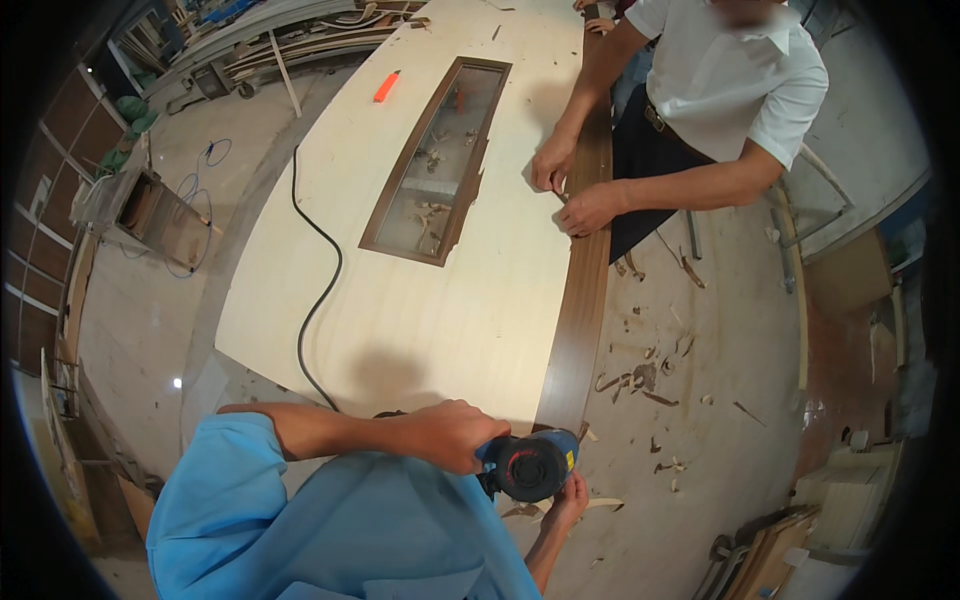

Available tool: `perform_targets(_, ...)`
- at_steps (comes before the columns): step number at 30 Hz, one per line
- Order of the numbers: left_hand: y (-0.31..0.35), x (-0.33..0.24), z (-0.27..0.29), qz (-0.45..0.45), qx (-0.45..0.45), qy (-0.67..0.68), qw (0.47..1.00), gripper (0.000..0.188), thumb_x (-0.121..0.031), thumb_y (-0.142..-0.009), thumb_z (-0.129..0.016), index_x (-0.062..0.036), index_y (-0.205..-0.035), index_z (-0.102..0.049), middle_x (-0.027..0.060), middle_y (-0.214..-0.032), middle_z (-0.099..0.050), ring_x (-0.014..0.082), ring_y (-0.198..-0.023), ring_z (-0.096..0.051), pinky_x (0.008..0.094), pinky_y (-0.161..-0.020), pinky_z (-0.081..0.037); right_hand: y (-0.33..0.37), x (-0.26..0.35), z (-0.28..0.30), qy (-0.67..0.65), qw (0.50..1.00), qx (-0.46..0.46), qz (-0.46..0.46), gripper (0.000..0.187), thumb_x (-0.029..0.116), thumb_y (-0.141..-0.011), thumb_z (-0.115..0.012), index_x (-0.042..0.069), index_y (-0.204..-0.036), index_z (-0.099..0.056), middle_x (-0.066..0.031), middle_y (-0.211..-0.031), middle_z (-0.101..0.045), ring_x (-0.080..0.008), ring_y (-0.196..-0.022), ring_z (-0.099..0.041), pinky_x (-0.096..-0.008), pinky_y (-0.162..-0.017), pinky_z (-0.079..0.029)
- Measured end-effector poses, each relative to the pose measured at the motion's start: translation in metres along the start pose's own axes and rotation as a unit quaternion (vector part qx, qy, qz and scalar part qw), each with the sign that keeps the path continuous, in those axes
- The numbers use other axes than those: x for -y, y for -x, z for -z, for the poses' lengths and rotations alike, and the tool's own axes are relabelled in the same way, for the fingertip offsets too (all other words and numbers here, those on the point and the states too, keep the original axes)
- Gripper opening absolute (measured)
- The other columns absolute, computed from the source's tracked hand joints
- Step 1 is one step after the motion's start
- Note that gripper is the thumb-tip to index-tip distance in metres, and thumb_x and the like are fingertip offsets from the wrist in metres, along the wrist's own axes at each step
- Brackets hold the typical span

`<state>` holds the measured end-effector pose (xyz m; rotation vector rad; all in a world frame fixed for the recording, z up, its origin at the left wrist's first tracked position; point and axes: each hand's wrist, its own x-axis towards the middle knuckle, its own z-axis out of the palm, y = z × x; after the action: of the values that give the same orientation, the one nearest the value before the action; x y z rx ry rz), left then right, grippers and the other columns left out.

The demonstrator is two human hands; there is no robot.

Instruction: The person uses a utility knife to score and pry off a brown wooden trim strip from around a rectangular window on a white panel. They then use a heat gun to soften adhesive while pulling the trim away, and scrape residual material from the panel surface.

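At the near right corner of a pale wooden door panel (400,330), my left hand (455,436) is closed around the handle of a blue and black heat gun (533,468). Its round black rear end faces up. My right hand (568,502) is just below the heat gun by the panel's corner, fingers bent together; what they pinch is hidden. A brown wood-grain strip (572,350) runs along the panel's right edge. Across from me, a person in a white shirt has both hands (575,195) on that edge, pinching something small and thin.
A brown-framed glass opening (372,232) is set in the panel. An orange utility knife (386,86) lies left of it. A black cord (338,262) curves along the panel's left side. Brown scraps (640,378) litter the floor at right. Stacked boards (765,560) stand lower right.
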<state>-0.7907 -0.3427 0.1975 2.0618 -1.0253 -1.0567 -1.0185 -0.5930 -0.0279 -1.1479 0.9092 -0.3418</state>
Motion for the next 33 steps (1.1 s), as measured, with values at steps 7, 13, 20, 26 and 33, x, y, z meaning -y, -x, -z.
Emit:
perform_targets(7, 0.002, -0.002, 0.004, 0.007, 0.024, -0.001, 1.000, 0.045, -0.016, -0.076, -0.071, -0.0047, -0.119, -0.065, 0.0198, -0.099, -0.073, 0.0400, -0.099, -0.070, 0.0498, -0.086, -0.054, -0.010, 0.001, 0.001, -0.004, 0.999, -0.011, -0.030, 0.032, 0.030, -0.105, -0.063, 0.000, -0.114, -0.069, -0.0073, -0.096, -0.071, -0.0190, -0.089, -0.069, -0.0350, -0.085, -0.055)
perform_targets(13, 0.004, -0.005, 0.002, -0.010, -0.002, 0.002, 1.000, 0.045, -0.015, -0.075, -0.071, -0.0022, -0.117, -0.066, 0.0229, -0.092, -0.074, 0.0437, -0.094, -0.071, 0.0518, -0.083, -0.054, -0.014, -0.008, -0.009, 0.001, 0.999, -0.035, -0.025, 0.036, 0.035, -0.107, -0.061, 0.002, -0.117, -0.068, -0.0069, -0.101, -0.070, -0.0187, -0.093, -0.068, -0.0354, -0.086, -0.054)
perform_targets(20, 0.009, -0.010, 0.010, 0.030, 0.038, -0.029, 0.998, 0.046, -0.017, -0.077, -0.071, -0.0054, -0.121, -0.065, 0.0183, -0.105, -0.074, 0.0388, -0.101, -0.071, 0.0479, -0.088, -0.055, -0.012, -0.008, -0.014, -0.061, 0.998, 0.020, -0.027, 0.038, 0.037, -0.107, -0.061, 0.002, -0.120, -0.067, -0.0072, -0.107, -0.070, -0.0187, -0.095, -0.067, -0.0355, -0.084, -0.054)
perform_targets(26, 0.013, -0.009, 0.008, 0.037, 0.025, -0.046, 0.998, 0.043, -0.016, -0.078, -0.072, -0.0057, -0.120, -0.065, 0.0172, -0.104, -0.074, 0.0374, -0.099, -0.071, 0.0465, -0.087, -0.056, -0.011, -0.010, -0.013, -0.071, 0.996, -0.004, -0.048, 0.039, 0.038, -0.105, -0.063, 0.004, -0.122, -0.067, -0.0070, -0.107, -0.071, -0.0196, -0.094, -0.068, -0.0347, -0.083, -0.054)
perform_targets(33, 0.016, -0.006, 0.005, 0.040, 0.016, -0.029, 0.999, 0.044, -0.015, -0.078, -0.074, -0.0053, -0.119, -0.065, 0.0168, -0.102, -0.074, 0.0375, -0.098, -0.071, 0.0467, -0.087, -0.056, -0.014, -0.010, -0.011, -0.063, 0.997, -0.006, -0.050, 0.038, 0.037, -0.105, -0.064, 0.004, -0.122, -0.067, -0.0066, -0.101, -0.072, -0.0188, -0.090, -0.068, -0.0369, -0.082, -0.055)
